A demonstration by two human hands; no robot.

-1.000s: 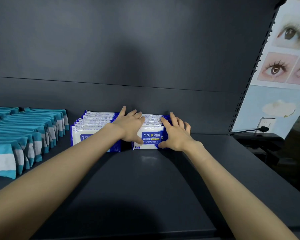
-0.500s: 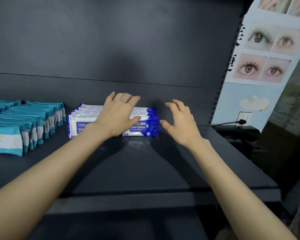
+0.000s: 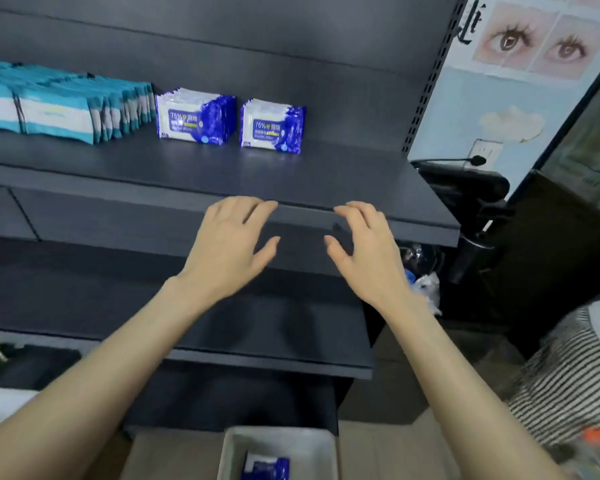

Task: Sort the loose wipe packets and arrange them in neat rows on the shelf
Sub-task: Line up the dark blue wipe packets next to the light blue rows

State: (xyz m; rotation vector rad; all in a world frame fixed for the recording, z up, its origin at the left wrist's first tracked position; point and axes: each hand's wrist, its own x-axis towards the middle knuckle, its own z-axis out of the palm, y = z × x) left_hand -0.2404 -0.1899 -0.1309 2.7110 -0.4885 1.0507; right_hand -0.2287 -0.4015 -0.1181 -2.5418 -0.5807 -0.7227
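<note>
Both hands had come off the blue packets since the earlier frame. Left hand (image 3: 229, 251) and right hand (image 3: 364, 251) hovered in front of and below the shelf (image 3: 343, 174) edge, each grip open, fingers spread, holding nothing. Blue wipe packets stood upright on the shelf in two rows, left row (image 3: 194, 119) and right row (image 3: 272, 128), with a gap between them. Teal packets (image 3: 59, 105) stood just left. View had tilted down: white bin (image 3: 312, 445) now visible, with one blue packet (image 3: 265, 467) inside.
</note>
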